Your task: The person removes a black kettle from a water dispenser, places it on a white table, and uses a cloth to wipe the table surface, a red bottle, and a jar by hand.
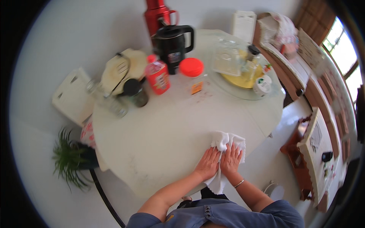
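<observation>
Both hands lie side by side on a crumpled white cloth point(220, 141), which sits at the near edge of the pale tabletop point(159, 133), right of its middle, with one end hanging over that edge. The left hand point(208, 164) rests on the cloth's left part, fingers extended rather than clenched; the right hand point(230, 161) presses beside it, fingers likewise straight and slightly spread. Both thumbs are hard to make out. Toward the far edge stand a black kettle point(171, 45), a pinkish-red bottle point(157, 78) and a red-lidded jar point(191, 68). A dark-lidded jar point(135, 94) stands near the left edge, and a yellow tray point(232, 80) lies on a glass turntable point(224, 90) toward the far right edge.
</observation>
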`<state>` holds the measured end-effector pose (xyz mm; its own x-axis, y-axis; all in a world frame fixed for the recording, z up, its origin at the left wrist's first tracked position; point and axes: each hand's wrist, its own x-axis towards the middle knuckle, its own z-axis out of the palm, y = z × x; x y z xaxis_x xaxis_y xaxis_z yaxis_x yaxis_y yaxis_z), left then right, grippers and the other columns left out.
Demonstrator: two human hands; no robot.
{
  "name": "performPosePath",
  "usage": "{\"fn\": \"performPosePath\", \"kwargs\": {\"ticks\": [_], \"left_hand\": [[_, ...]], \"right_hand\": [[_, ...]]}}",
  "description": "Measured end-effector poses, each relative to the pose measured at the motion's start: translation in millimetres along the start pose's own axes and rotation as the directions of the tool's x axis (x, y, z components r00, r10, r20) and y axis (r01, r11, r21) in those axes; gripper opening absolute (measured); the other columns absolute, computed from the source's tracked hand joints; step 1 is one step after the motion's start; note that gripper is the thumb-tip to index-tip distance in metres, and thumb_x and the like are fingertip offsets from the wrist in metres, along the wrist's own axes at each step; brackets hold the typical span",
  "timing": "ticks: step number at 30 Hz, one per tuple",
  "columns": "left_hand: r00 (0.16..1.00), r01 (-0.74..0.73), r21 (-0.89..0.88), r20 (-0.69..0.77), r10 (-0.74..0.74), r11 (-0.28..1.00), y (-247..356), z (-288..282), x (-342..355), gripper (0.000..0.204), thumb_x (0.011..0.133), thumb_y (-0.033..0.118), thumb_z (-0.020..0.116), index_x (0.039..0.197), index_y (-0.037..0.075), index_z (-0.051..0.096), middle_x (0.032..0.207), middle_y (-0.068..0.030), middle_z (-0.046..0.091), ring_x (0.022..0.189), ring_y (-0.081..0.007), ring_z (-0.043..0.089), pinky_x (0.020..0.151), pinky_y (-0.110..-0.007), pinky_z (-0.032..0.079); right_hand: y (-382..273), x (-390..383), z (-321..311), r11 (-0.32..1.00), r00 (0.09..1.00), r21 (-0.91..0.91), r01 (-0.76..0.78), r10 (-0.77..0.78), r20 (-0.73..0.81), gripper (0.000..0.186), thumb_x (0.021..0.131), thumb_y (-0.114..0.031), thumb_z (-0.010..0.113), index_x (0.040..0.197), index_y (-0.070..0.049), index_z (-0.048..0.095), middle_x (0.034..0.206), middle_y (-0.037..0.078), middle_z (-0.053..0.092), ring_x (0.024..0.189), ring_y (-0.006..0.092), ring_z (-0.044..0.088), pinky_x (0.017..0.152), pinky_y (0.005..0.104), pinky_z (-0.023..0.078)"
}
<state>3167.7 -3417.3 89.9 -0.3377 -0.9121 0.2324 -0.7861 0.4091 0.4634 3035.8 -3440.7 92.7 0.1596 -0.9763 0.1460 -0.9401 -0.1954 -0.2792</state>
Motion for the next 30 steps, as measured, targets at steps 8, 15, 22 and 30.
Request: {"fn": "performPosePath", "kwargs": {"ticks": [8, 15, 22, 30], "left_hand": [[0.932, 0.332, 0.102, -0.187, -0.31, 0.938, -29, -69, -172, 0.053, 0.074, 0.023, 0.055, 0.117, -0.005, 0.043, 0.123, -0.0227, 0.04, 0.116, -0.0376, 0.037, 0.099, -0.046, 0.026], [0.815, 0.547, 0.174, -0.334, -0.473, 0.819, -60, -104, -248, 0.054, 0.072, 0.02, 0.054, 0.118, -0.005, 0.042, 0.124, -0.0232, 0.039, 0.116, -0.0382, 0.037, 0.097, -0.048, 0.028], [0.674, 0.694, 0.143, -0.473, -0.567, 0.706, -98, -127, -253, 0.053, 0.073, 0.017, 0.05, 0.119, -0.007, 0.04, 0.124, -0.0243, 0.038, 0.115, -0.0417, 0.036, 0.097, -0.048, 0.027], [0.626, 0.753, 0.175, -0.488, -0.608, 0.635, -148, -137, -250, 0.051, 0.076, 0.016, 0.048, 0.12, -0.006, 0.038, 0.124, -0.0251, 0.038, 0.115, -0.0429, 0.034, 0.098, -0.05, 0.024]], "right_hand": [[-137, -80, 21, 0.934, 0.903, 0.119, 0.337, -0.356, 0.239, 0.054, 0.081, -0.03, 0.047, 0.129, -0.01, 0.032, 0.135, 0.02, 0.026, 0.125, 0.0426, 0.02, 0.101, 0.0566, 0.003], [-228, -93, 44, 0.81, 0.785, 0.164, 0.563, -0.586, 0.199, 0.053, 0.081, -0.034, 0.045, 0.128, -0.011, 0.035, 0.134, 0.019, 0.029, 0.122, 0.0415, 0.027, 0.1, 0.0578, 0.007], [-288, -62, 69, 0.681, 0.652, 0.168, 0.713, -0.732, 0.198, 0.048, 0.084, -0.034, 0.04, 0.127, -0.012, 0.038, 0.134, 0.016, 0.031, 0.124, 0.0362, 0.027, 0.1, 0.0561, 0.01], [-332, -29, 81, 0.66, 0.64, 0.213, 0.72, -0.751, 0.162, 0.045, 0.084, -0.031, 0.039, 0.125, -0.012, 0.04, 0.135, 0.014, 0.032, 0.125, 0.0327, 0.028, 0.101, 0.0539, 0.013]]}}
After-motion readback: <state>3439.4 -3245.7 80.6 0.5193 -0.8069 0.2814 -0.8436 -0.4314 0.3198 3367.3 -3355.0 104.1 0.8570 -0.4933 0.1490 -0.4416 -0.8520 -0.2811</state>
